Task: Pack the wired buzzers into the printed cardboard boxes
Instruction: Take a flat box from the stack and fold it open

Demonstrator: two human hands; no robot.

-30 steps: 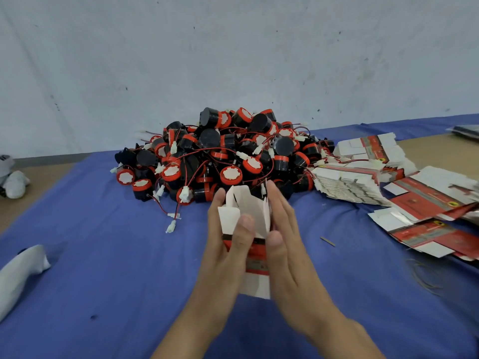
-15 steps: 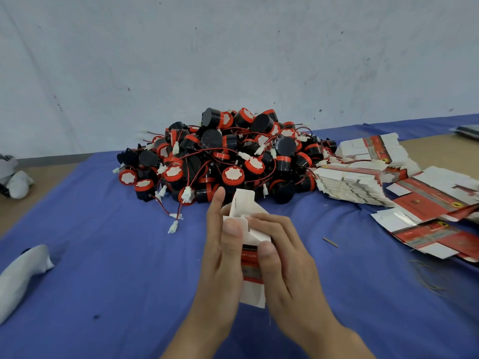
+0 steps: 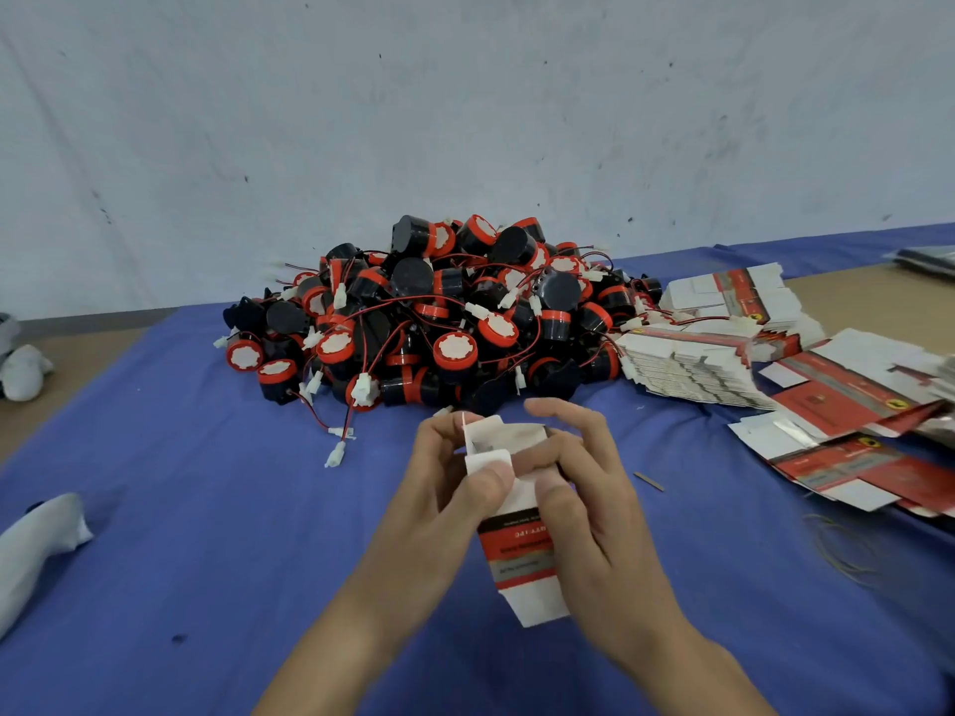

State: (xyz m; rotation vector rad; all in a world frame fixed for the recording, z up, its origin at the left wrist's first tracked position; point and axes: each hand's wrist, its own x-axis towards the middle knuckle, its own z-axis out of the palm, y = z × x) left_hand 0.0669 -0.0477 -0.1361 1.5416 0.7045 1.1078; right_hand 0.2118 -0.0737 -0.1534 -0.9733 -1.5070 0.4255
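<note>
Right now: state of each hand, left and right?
Left hand: gripping the printed cardboard box, thumb on a top flap.
Right hand: gripping the same box, fingers curled over its top flaps.

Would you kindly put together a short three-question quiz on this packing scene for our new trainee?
1. True or false: the left hand and the right hand both hold the white-and-red printed cardboard box.
2. On which side of the pile of black-and-red wired buzzers do the flat unfolded printed cartons lie? A left; B right; C nearer the person.
3. Fill in: the pile rests on a ____ cloth.
Key: 1 true; 2 B; 3 blue.
</note>
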